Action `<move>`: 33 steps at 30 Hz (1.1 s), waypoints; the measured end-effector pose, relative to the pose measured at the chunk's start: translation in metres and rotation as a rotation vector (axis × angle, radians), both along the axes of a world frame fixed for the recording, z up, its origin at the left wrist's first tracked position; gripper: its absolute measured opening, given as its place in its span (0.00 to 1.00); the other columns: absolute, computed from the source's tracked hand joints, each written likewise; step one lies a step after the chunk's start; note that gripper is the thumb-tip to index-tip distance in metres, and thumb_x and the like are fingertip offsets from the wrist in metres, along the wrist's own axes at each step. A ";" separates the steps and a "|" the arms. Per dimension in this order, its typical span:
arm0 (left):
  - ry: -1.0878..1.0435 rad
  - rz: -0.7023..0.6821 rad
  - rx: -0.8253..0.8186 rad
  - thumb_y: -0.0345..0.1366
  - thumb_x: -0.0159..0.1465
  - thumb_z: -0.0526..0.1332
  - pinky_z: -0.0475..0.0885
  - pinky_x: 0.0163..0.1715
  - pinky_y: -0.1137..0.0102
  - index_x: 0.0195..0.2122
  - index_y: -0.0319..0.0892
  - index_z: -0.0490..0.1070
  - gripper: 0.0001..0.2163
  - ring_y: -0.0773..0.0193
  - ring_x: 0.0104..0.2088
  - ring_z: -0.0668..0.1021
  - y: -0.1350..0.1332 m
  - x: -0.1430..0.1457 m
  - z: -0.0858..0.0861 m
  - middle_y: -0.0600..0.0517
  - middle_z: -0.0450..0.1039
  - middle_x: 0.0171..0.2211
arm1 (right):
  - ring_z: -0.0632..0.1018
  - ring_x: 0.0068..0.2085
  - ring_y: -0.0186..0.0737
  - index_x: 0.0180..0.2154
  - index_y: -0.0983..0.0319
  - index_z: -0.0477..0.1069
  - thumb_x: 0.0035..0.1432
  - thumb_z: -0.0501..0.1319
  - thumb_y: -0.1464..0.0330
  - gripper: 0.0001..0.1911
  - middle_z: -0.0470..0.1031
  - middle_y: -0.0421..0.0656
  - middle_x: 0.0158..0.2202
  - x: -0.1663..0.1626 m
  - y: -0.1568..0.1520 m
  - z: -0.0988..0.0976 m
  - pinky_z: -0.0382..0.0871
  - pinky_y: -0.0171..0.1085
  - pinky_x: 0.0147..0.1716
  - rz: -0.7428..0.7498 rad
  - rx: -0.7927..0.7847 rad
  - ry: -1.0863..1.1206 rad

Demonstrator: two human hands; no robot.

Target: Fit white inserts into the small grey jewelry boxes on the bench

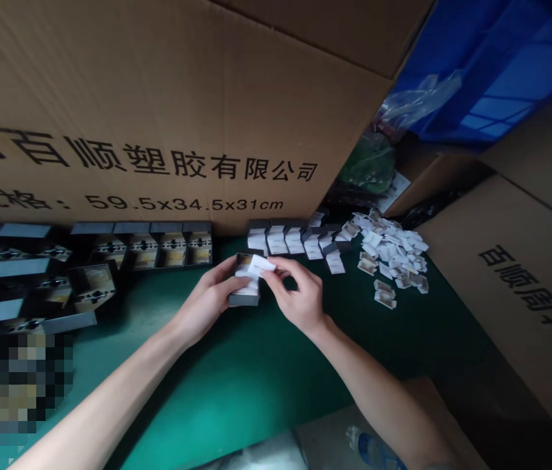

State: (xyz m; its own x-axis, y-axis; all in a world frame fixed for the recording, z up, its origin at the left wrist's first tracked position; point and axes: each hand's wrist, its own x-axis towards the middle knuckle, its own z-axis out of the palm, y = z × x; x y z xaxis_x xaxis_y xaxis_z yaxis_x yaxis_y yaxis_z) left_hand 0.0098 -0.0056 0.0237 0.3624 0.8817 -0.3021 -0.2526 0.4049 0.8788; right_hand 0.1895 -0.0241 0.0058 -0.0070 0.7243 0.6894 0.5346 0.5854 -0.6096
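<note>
My left hand (211, 291) grips a small dark box (245, 299) from its left side, with the thumb lying across the white piece in it. Between the thumb and fingers of my right hand (300, 290) is a small white card insert (262, 263), tilted over the box's upper right edge. Just beyond my hands stands a row of small dark boxes with white inserts (276, 239). To the right of my right hand lies a loose pile of folded white inserts (393, 248), with a few strays at its near side.
Open black boxes (151, 245) with yellowish insides stand in rows along the left of the green table (198, 405). A large cardboard carton (168, 98) walls off the back. Another carton (515, 261) borders the right side, and a blue bin (496, 78) stands behind.
</note>
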 end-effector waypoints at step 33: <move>0.455 -0.067 0.508 0.50 0.67 0.62 0.71 0.35 0.72 0.49 0.43 0.76 0.17 0.57 0.37 0.79 -0.009 -0.003 0.003 0.50 0.81 0.39 | 0.80 0.38 0.37 0.50 0.56 0.75 0.67 0.60 0.68 0.11 0.78 0.45 0.46 -0.007 -0.002 0.003 0.79 0.36 0.34 0.122 -0.214 0.067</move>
State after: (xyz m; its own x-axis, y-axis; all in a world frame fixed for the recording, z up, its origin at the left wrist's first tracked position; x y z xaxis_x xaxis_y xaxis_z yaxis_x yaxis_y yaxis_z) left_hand 0.0064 -0.0141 0.0263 0.3562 0.9344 0.0085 0.1978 -0.0843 0.9766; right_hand 0.1829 -0.0260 0.0092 -0.0624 0.8505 0.5222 0.4222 0.4966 -0.7584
